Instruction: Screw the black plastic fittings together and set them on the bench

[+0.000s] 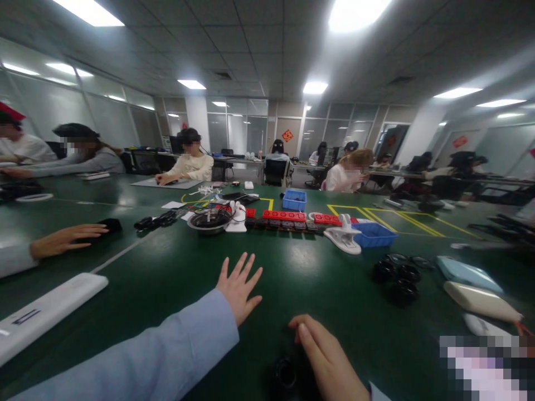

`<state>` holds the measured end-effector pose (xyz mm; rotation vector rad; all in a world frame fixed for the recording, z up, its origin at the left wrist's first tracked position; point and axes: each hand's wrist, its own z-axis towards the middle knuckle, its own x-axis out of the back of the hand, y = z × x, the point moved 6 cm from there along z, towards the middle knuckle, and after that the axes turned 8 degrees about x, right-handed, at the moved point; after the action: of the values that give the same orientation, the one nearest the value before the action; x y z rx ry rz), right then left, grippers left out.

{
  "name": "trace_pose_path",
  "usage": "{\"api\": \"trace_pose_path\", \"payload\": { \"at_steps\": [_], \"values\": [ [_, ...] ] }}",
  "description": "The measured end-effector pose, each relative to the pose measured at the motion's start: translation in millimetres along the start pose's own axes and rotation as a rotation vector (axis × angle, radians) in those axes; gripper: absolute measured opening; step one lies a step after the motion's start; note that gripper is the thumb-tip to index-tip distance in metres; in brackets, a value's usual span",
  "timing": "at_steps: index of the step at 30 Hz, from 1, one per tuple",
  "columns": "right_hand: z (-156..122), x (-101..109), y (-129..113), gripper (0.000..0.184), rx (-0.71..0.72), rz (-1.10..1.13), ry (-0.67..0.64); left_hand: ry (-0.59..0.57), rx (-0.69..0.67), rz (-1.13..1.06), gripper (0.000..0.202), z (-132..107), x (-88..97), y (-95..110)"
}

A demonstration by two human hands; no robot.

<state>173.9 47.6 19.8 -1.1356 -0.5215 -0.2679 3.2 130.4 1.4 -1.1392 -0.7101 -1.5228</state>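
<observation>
My left hand (239,287), in a light blue sleeve, is held flat over the green table (305,278) with its fingers spread and nothing in it. My right hand (328,359) is low at the near edge with its fingers bent. It rests against a small black round part (285,373) just to its left; the grip itself is partly hidden.
A co-worker's hand (67,239) lies on a black thing (112,225) at the left. A long white device (45,312) sits near left. Black round parts (397,278), blue bins (374,234), red blocks (288,215), a white clamp (345,238) and a dark bowl (209,220) lie ahead. Several people sit at the back.
</observation>
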Motion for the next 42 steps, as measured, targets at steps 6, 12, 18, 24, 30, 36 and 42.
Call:
{"api": "trace_pose_path", "payload": {
  "at_steps": [6,12,18,24,30,36,42],
  "values": [
    [-1,1,-4,0.045,0.004,-0.005,0.031,-0.006,0.023,-0.007,0.051,0,-2.0,-1],
    [-1,4,-6,0.044,0.022,-0.016,0.039,-0.153,0.011,-0.064,0.057,2,-9.4,1],
    [1,8,-8,0.043,0.022,-0.02,0.069,-0.178,0.02,-0.099,0.061,2,-9.9,0],
    [1,6,-8,0.044,0.026,-0.009,0.03,-0.139,0.006,-0.095,0.057,0,-3.0,-1],
    [0,2,-6,0.041,0.021,0.005,-0.036,-0.156,0.026,-0.067,0.057,1,0.2,0],
    [-1,1,-8,0.042,0.048,0.003,-0.06,-0.22,0.092,-0.127,0.065,1,-8.1,-2],
    [0,3,-8,0.037,0.062,-0.006,-0.027,-0.245,0.058,-0.122,0.067,2,-6.0,0]
  ]
}}
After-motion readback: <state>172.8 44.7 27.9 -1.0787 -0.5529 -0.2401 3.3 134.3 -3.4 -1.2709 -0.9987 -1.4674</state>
